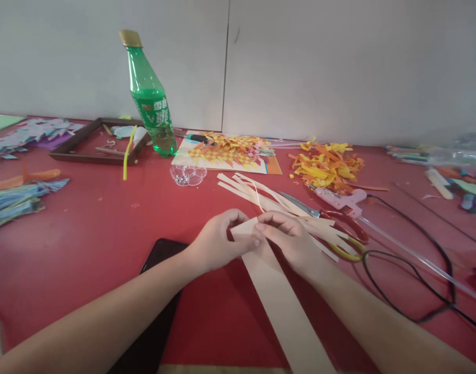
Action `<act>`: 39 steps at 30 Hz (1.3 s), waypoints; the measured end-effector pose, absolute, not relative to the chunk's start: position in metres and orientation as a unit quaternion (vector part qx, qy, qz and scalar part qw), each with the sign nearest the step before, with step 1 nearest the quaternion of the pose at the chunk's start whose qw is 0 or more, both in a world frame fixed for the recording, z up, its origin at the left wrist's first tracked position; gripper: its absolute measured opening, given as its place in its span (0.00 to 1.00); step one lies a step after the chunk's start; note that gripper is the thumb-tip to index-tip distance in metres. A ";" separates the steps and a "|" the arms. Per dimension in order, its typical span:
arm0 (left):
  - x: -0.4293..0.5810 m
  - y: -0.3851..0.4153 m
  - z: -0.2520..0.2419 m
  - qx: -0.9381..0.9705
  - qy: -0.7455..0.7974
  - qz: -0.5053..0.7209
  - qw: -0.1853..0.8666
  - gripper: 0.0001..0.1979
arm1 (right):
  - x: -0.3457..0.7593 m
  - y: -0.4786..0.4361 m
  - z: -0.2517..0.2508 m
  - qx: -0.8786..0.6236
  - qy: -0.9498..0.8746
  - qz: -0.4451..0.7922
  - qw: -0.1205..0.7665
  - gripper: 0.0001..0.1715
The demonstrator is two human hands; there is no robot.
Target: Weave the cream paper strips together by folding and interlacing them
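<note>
A long cream paper strip (279, 301) runs from between my hands toward the bottom edge of the view. My left hand (222, 239) pinches its far end, thumb on top. My right hand (290, 239) grips the same end at its right edge, finger and thumb close to the left thumb. Just beyond the hands lies a bunch of thin cream paper strips (241, 188). Scissors (344, 223) with red and yellow handles rest among them, partly covered by strips. Under my left forearm is a black phone-like slab (160, 259), partly hidden.
A green bottle (152, 104) stands behind, near a brown frame (78, 157). Orange and yellow paper scraps (327, 165) are heaped at the back. A pink glue gun (341, 200) lies to the right, its black cable (412, 208) looping over the red table (117, 213).
</note>
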State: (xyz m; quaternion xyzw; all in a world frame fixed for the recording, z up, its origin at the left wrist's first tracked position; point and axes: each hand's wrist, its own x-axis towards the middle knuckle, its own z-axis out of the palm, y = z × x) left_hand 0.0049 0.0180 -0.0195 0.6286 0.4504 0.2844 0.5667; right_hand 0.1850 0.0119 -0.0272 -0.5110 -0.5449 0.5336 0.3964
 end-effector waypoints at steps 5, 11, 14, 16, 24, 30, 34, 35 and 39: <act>0.006 0.014 -0.022 0.619 0.430 0.287 0.592 0.12 | 0.186 0.010 -0.022 -0.496 -0.549 0.559 0.374 0.09; 0.005 0.015 -0.024 0.663 0.435 0.255 0.553 0.12 | 0.185 0.010 -0.023 -0.496 -0.552 0.549 0.385 0.07; 0.006 0.015 -0.022 0.657 0.428 0.247 0.570 0.09 | 0.185 0.010 -0.023 -0.489 -0.575 0.537 0.376 0.06; 0.006 0.015 -0.021 0.655 0.422 0.253 0.574 0.08 | 0.185 0.010 -0.023 -0.489 -0.589 0.528 0.369 0.05; 0.006 0.016 -0.019 0.668 0.417 0.284 0.547 0.07 | 0.186 0.011 -0.026 -0.478 -0.587 0.533 0.378 0.06; 0.003 0.023 -0.020 0.640 0.424 0.341 0.543 0.07 | 0.185 0.012 -0.027 -0.493 -0.569 0.534 0.384 0.06; -0.006 0.037 -0.028 0.564 0.468 0.451 0.509 0.08 | 0.186 0.012 -0.027 -0.499 -0.549 0.554 0.378 0.06; -0.009 0.040 -0.029 0.537 0.472 0.481 0.507 0.09 | 0.186 0.012 -0.027 -0.497 -0.543 0.563 0.376 0.06; -0.013 0.044 -0.029 0.446 0.467 0.566 0.512 0.11 | 0.186 0.010 -0.027 -0.496 -0.525 0.576 0.382 0.06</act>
